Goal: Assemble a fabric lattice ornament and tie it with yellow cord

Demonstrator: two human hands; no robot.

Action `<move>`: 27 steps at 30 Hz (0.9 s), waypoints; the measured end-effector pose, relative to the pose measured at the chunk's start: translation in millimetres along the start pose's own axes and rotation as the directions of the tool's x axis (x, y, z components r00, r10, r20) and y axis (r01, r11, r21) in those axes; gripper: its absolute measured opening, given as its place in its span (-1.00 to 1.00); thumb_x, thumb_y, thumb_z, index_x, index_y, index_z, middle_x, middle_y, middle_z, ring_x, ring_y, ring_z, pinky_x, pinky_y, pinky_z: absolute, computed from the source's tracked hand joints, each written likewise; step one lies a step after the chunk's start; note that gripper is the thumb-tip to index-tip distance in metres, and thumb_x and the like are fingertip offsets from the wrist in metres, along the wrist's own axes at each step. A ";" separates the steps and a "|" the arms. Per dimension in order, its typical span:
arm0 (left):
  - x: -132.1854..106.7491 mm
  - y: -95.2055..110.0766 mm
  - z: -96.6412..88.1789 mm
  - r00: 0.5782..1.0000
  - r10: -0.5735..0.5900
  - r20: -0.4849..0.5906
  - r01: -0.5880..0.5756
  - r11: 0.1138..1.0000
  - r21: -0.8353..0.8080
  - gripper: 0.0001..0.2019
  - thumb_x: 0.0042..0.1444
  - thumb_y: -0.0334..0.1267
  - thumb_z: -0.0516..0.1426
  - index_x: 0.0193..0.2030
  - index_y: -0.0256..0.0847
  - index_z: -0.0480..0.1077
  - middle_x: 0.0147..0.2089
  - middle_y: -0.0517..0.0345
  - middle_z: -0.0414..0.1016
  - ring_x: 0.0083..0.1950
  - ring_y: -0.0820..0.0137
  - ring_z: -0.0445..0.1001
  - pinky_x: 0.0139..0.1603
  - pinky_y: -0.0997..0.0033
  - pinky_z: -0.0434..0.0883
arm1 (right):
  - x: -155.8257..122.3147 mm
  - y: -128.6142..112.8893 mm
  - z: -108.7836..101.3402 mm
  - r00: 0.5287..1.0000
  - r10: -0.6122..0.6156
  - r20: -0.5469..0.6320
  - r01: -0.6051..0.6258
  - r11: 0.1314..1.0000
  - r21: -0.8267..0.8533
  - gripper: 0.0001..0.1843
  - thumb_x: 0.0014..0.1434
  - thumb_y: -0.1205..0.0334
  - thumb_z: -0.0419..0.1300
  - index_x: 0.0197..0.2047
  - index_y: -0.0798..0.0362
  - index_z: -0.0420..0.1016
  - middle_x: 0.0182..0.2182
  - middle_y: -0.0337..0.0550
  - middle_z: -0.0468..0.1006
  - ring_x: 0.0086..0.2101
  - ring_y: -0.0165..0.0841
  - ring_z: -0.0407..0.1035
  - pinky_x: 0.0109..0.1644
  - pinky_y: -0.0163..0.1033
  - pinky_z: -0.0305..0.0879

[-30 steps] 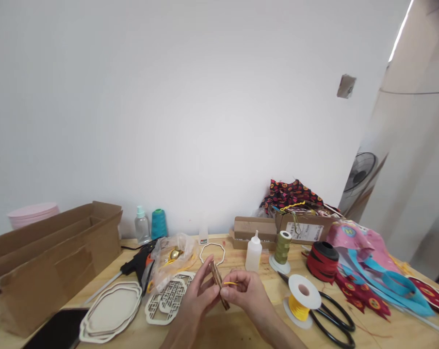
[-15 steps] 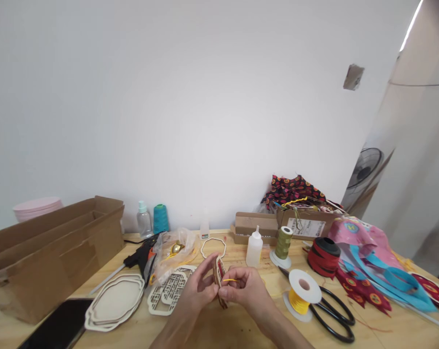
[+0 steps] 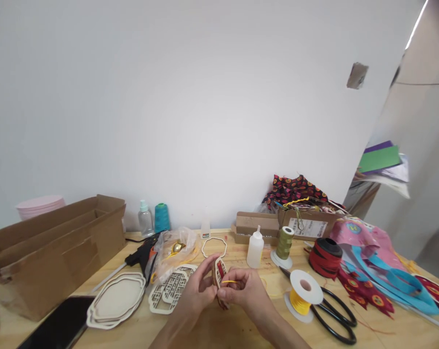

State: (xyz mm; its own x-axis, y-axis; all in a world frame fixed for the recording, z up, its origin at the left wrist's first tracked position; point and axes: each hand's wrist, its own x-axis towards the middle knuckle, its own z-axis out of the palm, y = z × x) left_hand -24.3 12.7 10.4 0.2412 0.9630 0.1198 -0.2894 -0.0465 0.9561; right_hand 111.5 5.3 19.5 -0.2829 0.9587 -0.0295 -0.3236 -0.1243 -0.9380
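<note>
Low in the middle of the head view my two hands meet over a wooden table [image 3: 372, 334]. My left hand [image 3: 195, 293] pinches a small flat wooden ornament [image 3: 219, 274] with red fabric in it, held on edge. My right hand [image 3: 243, 290] is closed against the ornament's right side and pinches a short end of yellow cord [image 3: 229, 281]. A spool of yellow cord [image 3: 302, 293] stands just right of my right hand.
Black scissors [image 3: 332, 320], a red ribbon roll [image 3: 323, 257], a green spool [image 3: 284, 242] and a white glue bottle [image 3: 254, 248] stand to the right. Left are lattice wooden cut-outs [image 3: 170, 290], oval wooden frames [image 3: 115, 305], a glue gun [image 3: 141, 257], a phone [image 3: 57, 329] and a cardboard box [image 3: 48, 247].
The ornament has turned a little, so its red face now shows. Both hands have stayed in place; the camera has shifted slightly.
</note>
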 end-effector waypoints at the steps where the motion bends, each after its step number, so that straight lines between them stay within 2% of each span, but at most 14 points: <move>1: -0.8 1.8 1.2 1.000 -0.016 -0.005 0.016 1.000 0.005 -0.49 -0.26 -0.33 0.21 -0.05 -0.20 0.31 -0.22 0.08 0.47 -0.18 0.21 0.41 -0.21 0.35 0.34 | 0.4 1.3 0.2 1.000 -0.005 -0.008 0.005 1.000 0.003 -0.64 -0.50 0.13 0.44 -0.63 0.16 0.45 -0.73 -0.29 0.42 -0.67 -0.52 0.24 -0.56 -0.38 0.16; 6: -3.4 4.8 4.7 0.996 -0.065 -0.067 0.065 0.998 0.008 -0.51 -0.27 -0.33 0.19 -0.07 -0.21 0.32 -0.21 0.07 0.47 -0.16 0.19 0.40 -0.21 0.34 0.35 | 1.0 4.2 -0.5 1.000 -0.016 -0.008 0.016 1.000 0.004 -0.64 -0.49 0.12 0.43 -0.62 0.16 0.47 -0.72 -0.29 0.42 -0.67 -0.51 0.25 -0.55 -0.37 0.16; 10: -4.7 -0.1 2.6 0.990 -0.123 -0.064 0.110 0.977 -0.184 -0.45 -0.25 -0.27 0.19 0.00 -0.20 0.28 -0.16 0.04 0.46 -0.16 0.19 0.41 -0.23 0.31 0.36 | -2.0 -2.8 -0.8 0.999 -0.048 0.001 0.048 0.997 -0.061 -0.66 -0.36 0.06 0.39 -0.56 0.15 0.52 -0.65 -0.27 0.43 -0.60 -0.51 0.25 -0.49 -0.38 0.19; 13: -6.2 -3.3 0.4 0.986 -0.160 -0.047 0.139 0.945 -0.296 -0.46 -0.20 -0.20 0.18 0.01 -0.17 0.26 -0.20 0.06 0.47 -0.23 0.24 0.44 -0.28 0.31 0.38 | -4.7 -8.4 0.3 0.996 -0.087 0.012 0.088 0.990 -0.106 -0.65 -0.22 -0.01 0.31 -0.51 0.15 0.54 -0.68 -0.30 0.37 -0.61 -0.53 0.20 -0.47 -0.39 0.19; 17: -7.3 -4.8 0.5 0.991 -0.131 0.000 0.124 0.936 -0.329 -0.55 -0.13 -0.20 0.14 -0.02 -0.18 0.30 -0.26 0.08 0.49 -0.30 0.31 0.44 -0.34 0.37 0.37 | -5.9 -8.0 4.7 0.993 -0.114 0.018 0.115 0.987 -0.110 -0.66 -0.24 0.01 0.32 -0.50 0.15 0.52 -0.59 -0.24 0.41 -0.56 -0.48 0.24 -0.47 -0.36 0.20; 20: -5.7 -3.6 2.8 0.989 -0.144 0.020 0.144 0.946 -0.291 -0.49 -0.20 -0.24 0.16 0.00 -0.19 0.29 -0.26 0.08 0.48 -0.35 0.31 0.43 -0.43 0.40 0.35 | -6.9 -6.2 7.8 0.985 -0.172 0.015 0.171 0.964 -0.204 -0.79 -0.23 0.15 0.30 -0.50 0.11 0.51 -0.55 -0.24 0.38 -0.54 -0.46 0.25 -0.49 -0.36 0.17; 23: -3.8 1.4 6.3 0.991 -0.122 -0.058 0.109 0.976 -0.188 -0.48 -0.28 -0.29 0.18 -0.05 -0.21 0.31 -0.19 0.05 0.46 -0.23 0.22 0.42 -0.36 0.37 0.36 | -8.7 -7.6 7.7 0.955 -0.297 0.013 0.266 0.832 -0.487 -0.95 -0.19 0.31 0.23 -0.55 0.07 0.52 -0.63 -0.31 0.29 -0.59 -0.50 0.11 -0.55 -0.39 0.04; 25: -3.1 5.8 8.9 0.990 -0.071 -0.118 0.061 0.994 -0.090 -0.51 -0.32 -0.32 0.18 -0.11 -0.24 0.34 -0.16 0.02 0.45 -0.13 0.17 0.39 -0.26 0.35 0.35 | -9.7 -9.5 6.5 0.943 -0.333 0.010 0.268 0.741 -0.616 -0.95 -0.20 0.36 0.21 -0.58 0.07 0.51 -0.66 -0.34 0.25 -0.61 -0.53 0.03 -0.57 -0.39 -0.04; 27: -2.5 8.8 10.8 0.989 -0.041 -0.141 0.043 0.999 0.008 -0.51 -0.35 -0.36 0.19 -0.14 -0.26 0.34 -0.18 0.01 0.45 -0.12 0.14 0.38 -0.21 0.35 0.34 | -9.7 -10.2 5.6 0.957 -0.291 -0.016 0.216 0.745 -0.632 -0.96 -0.22 0.37 0.20 -0.59 0.09 0.48 -0.68 -0.36 0.23 -0.63 -0.54 -0.01 -0.58 -0.39 -0.09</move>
State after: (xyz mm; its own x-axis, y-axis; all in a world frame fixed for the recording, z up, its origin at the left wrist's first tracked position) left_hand -17.4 7.0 21.4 0.1197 0.9919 0.0414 -0.2718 -0.0073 0.9623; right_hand 112.5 -4.1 31.3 -0.1622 0.9573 0.2392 0.2683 0.2760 -0.9229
